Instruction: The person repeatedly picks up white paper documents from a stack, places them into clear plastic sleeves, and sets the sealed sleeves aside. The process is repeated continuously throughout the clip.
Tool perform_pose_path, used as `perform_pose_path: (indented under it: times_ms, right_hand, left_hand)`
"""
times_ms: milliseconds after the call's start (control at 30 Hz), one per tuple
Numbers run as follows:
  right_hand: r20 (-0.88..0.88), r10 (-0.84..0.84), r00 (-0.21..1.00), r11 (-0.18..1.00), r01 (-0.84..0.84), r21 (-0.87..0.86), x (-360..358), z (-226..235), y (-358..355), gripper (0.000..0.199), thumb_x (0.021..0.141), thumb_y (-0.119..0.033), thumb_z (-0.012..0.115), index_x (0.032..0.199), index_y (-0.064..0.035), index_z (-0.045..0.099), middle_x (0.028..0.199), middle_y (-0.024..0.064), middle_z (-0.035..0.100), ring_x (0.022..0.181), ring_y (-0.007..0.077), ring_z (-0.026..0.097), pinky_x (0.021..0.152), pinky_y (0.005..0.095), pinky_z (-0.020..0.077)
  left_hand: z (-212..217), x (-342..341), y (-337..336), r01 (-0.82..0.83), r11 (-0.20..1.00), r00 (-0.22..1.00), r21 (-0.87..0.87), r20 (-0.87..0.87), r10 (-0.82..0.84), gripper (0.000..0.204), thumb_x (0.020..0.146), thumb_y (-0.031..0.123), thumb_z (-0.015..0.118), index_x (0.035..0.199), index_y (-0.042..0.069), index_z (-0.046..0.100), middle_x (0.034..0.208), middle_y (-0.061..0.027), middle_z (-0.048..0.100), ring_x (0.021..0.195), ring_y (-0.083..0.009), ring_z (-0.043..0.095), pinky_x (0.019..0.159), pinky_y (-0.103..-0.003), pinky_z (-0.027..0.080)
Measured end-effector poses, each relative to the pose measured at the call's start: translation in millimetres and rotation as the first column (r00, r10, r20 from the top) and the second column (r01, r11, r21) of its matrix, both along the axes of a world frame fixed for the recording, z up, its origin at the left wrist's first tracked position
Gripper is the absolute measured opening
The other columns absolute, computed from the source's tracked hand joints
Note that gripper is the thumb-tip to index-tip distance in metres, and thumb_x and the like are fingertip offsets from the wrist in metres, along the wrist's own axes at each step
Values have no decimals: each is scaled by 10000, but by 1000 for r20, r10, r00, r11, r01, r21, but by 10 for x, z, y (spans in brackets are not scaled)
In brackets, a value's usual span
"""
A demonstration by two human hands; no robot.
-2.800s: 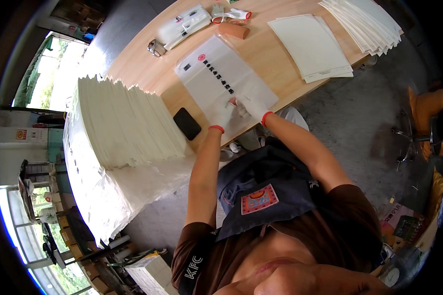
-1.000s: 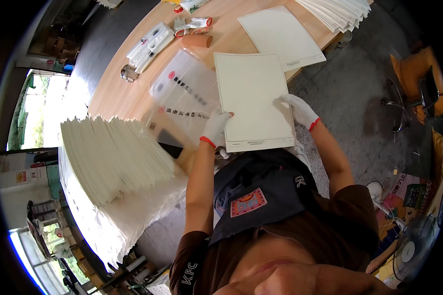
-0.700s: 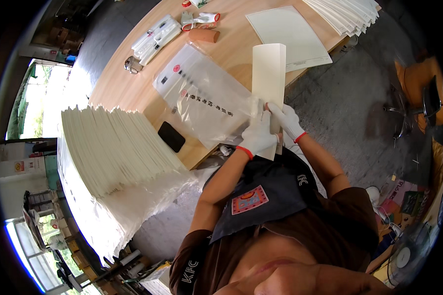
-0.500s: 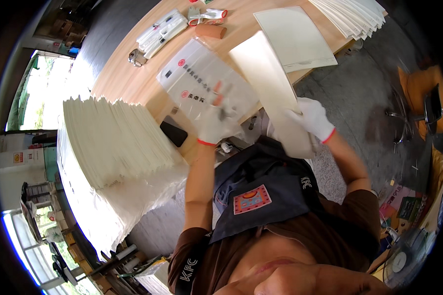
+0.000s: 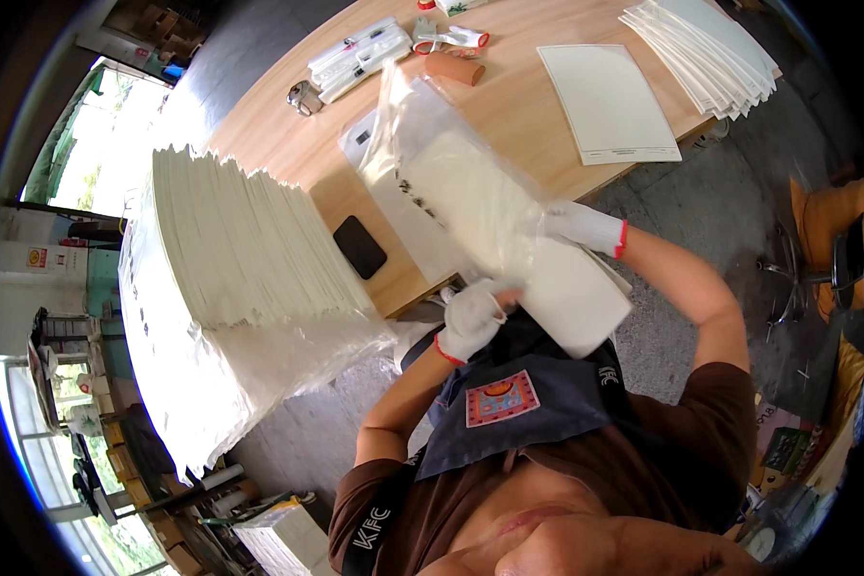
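- The table (image 5: 509, 106), light wood, runs across the top of my view, over a grey floor; bright windows sit far off to its left.
- A tall stack (image 5: 250, 240) of cream sheets stands on the table's left end, with loose plastic spilling down below it toward the floor.
- A fanned pile (image 5: 710, 43) of sheets lies at the table's right end, and a single sheet (image 5: 607, 104) lies flat just beside it.
- The clear bag (image 5: 451, 182) is lifted off the table's near edge, tilted; the white board (image 5: 566, 288) sits partly inside it, its lower end sticking out toward my chest. Half a second ago the board was still bare and outside the bag.
- A black phone (image 5: 359, 246) lies at the table's near edge, beside the stack.
- My right hand (image 5: 578, 227), gloved, grips the board and bag from the right.
- My left hand (image 5: 472, 315), gloved, is clenched at the bag's lower edge; it has dropped from the table to below its edge.
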State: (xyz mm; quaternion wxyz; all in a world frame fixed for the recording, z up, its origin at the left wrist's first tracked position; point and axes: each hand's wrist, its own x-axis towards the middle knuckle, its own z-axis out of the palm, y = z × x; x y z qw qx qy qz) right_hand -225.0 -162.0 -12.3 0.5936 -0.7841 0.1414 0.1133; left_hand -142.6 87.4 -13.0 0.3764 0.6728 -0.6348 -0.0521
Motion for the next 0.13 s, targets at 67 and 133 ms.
perform_pose_path:
  times_ms: [67, 133]
  right_hand:
    - [134, -115, 984, 988, 99, 122, 213, -219, 68, 440, 868, -380, 606, 1184, -74, 622, 1062, 107, 670, 939, 154, 594, 864, 349, 480]
    - [339, 31, 940, 993, 9, -116, 323, -696, -74, 539, 868, -413, 613, 1305, -109, 527, 1240, 172, 572, 1080, 153, 532, 959, 267, 416]
  left_hand:
    - [-15, -29, -111, -168, 977, 983, 132, 92, 156, 345, 761, -10, 572, 1039, 160, 685, 801, -77, 648, 683, -207, 632, 638, -321, 499]
    - [375, -1, -475, -162, 986, 965, 43, -203, 167, 396, 730, -22, 560, 1053, 170, 683, 769, -73, 640, 665, -231, 627, 618, -330, 495]
